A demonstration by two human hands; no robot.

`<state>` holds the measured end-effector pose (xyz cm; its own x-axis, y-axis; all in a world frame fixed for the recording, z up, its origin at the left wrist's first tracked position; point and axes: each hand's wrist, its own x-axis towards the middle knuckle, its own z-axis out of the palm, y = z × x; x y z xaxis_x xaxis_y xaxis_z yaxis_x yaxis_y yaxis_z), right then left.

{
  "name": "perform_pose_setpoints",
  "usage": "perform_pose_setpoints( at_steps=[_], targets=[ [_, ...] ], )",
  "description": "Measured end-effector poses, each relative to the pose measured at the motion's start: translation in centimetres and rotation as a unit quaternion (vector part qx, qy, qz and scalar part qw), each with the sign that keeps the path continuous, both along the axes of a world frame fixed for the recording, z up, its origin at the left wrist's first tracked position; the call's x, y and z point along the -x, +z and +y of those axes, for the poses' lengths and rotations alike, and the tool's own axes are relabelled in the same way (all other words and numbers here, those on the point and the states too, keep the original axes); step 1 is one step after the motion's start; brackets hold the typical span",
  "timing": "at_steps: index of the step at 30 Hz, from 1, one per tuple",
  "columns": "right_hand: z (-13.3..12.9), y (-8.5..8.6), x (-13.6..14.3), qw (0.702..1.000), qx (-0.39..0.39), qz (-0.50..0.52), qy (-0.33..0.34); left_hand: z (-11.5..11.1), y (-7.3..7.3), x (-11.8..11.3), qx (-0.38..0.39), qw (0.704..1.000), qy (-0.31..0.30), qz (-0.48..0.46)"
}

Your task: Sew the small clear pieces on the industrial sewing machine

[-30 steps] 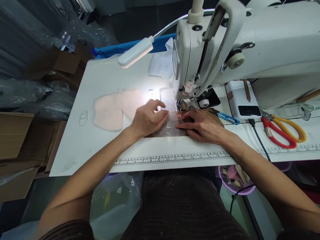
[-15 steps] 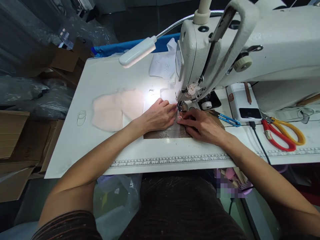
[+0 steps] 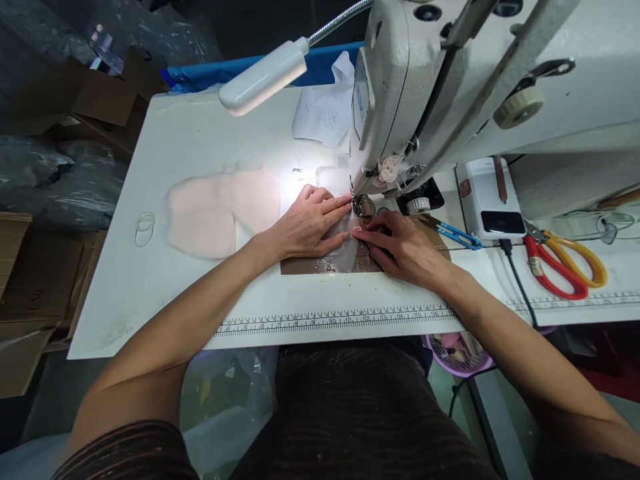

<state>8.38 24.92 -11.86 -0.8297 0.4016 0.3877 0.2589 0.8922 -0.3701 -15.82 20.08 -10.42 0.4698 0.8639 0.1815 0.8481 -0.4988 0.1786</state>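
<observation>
My left hand (image 3: 313,223) lies flat with its fingers apart, pressing a sheer whitish fabric (image 3: 345,257) beside the presser foot (image 3: 357,207) of a white sewing machine (image 3: 387,87). On the other side of the foot, my right hand (image 3: 407,247) is closed in a pinch on a small pink piece (image 3: 357,229) at the fabric's edge. Whether this piece is a tag or a strip of cloth I cannot tell. Under both hands is a brown plate (image 3: 300,267) set in the table. The needle is too small to make out.
Pale pink cut pieces (image 3: 200,217) and wire rings (image 3: 145,230) lie left. A lamp (image 3: 265,77) hangs over the table. White scraps (image 3: 325,110) lie behind. At right are blue thread snips (image 3: 457,235), a white power bank (image 3: 487,200) and red-and-yellow-handled scissors (image 3: 560,270).
My left hand's fingers have spread apart and its thumb reaches toward the pink piece. My right hand stays in nearly the same place. The view has shifted closer to the machine.
</observation>
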Motion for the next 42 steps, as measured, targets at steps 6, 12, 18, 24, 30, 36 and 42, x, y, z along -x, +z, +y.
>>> perform_pose_setpoints(
  at_steps=[6,12,18,24,30,36,42],
  targets=[
    [0.1,0.1,0.0,1.0,0.001,0.007,0.009,0.0,-0.2,-0.1,0.0,1.0,0.003,-0.009],
    [0.0,0.1,0.0,1.0,0.003,0.003,0.005,0.0,-0.2,-0.2,0.002,1.0,0.002,-0.006],
    [0.0,0.0,0.0,1.0,0.007,0.01,0.005,-0.2,-0.1,-0.5,-0.021,1.0,-0.006,-0.005],
    [0.2,-0.1,-0.2,1.0,0.014,0.006,0.006,-0.7,0.0,-1.1,-0.044,0.999,0.008,-0.005],
    [0.1,0.0,-0.2,1.0,0.014,0.008,0.002,-0.7,-0.3,-1.3,-0.05,0.997,-0.004,-0.054],
    [0.0,-0.2,-0.2,1.0,0.011,0.014,0.006,-0.4,-0.5,-1.0,-0.022,0.993,-0.053,-0.105],
    [-0.2,-0.3,-0.1,1.0,0.012,0.02,-0.006,-0.7,0.3,-0.6,0.003,0.998,-0.049,-0.043]
  ],
)
